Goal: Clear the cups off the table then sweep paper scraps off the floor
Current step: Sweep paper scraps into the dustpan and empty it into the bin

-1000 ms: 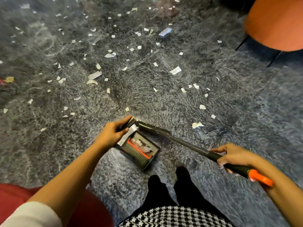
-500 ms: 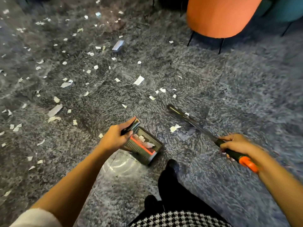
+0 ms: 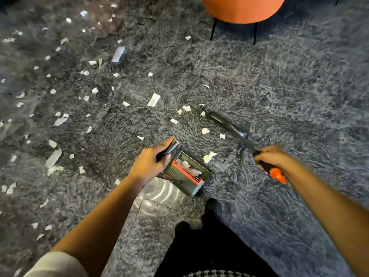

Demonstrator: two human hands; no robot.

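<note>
Our left hand (image 3: 148, 163) gripped the dustpan's (image 3: 180, 179) black handle, and a few scraps (image 3: 185, 163) lay in the pan behind its orange comb (image 3: 186, 172). Well apart from it, our right hand (image 3: 270, 156) was clamped round the broom (image 3: 227, 124) handle just above its orange end. The broom head rested on the shaggy grey rug (image 3: 299, 86). White scraps littered the rug, thickest to the left. An orange stool (image 3: 243, 9) stood beyond.

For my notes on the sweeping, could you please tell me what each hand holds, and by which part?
The left hand grips the dustpan by its handle; the right hand grips the broom handle near its orange end.
</note>
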